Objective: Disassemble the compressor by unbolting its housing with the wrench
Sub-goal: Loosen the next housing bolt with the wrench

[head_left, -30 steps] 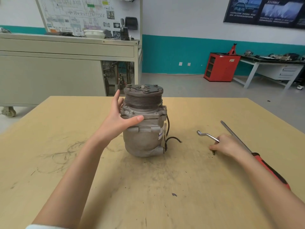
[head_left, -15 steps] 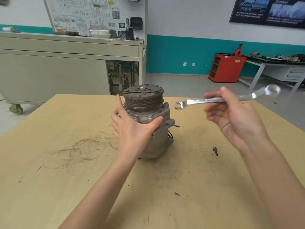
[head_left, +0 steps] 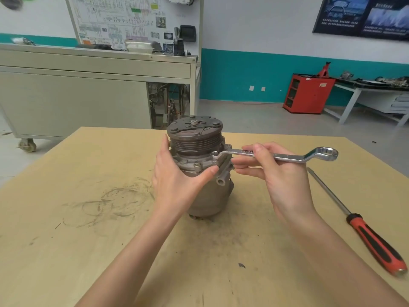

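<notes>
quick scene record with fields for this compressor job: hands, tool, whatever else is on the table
compressor: upright on the table, pulley on top
left hand: holds the compressor's left side, thumb across the front
right hand: pinches the wrench along its shank
wrench: roughly level, near ring end set on the housing flange just under the pulley, far ring end free
screwdriver: lies on the table to the right, untouched
</notes>
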`<state>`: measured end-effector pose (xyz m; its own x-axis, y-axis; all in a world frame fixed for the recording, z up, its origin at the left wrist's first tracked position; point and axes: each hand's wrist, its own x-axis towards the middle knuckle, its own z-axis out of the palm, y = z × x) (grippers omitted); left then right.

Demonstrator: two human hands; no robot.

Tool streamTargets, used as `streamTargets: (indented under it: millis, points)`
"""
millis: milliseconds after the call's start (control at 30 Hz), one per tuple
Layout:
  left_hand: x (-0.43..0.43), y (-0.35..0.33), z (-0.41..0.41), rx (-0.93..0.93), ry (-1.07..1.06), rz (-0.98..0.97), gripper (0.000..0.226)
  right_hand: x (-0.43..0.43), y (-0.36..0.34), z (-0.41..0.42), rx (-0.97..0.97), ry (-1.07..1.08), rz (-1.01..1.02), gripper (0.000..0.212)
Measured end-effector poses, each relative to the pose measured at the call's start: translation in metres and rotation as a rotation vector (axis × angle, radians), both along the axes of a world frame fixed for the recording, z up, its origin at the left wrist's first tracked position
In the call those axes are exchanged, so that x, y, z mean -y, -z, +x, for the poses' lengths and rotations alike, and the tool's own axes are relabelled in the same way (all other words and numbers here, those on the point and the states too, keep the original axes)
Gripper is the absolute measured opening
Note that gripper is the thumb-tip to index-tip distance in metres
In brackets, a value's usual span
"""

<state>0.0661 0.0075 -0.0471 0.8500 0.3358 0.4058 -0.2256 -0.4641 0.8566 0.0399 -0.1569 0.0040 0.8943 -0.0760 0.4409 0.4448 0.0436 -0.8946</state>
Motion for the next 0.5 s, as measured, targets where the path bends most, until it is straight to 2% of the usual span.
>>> streamTargets:
  millis: [133, 333, 500]
  points:
    - [-0.0080, -0.0019, 0.0020, -0.009, 0.070, -0.021, 0.124, -0.0003, -0.0029, -0.0023, 0.012, 0.009, -0.059, 0.021]
    - [-0.0084, 0.0004, 0.0042, 0.012, 0.061, -0.007, 0.119, -0.0038, -0.0016, 0.0009, 0.045, 0.069, -0.042, 0.024]
    - [-0.0077, 0.0006, 0.0041, 0.015, 0.062, -0.005, 0.118, -0.0060, 0.0034, 0.0013, 0.262, 0.191, -0.220, 0.020]
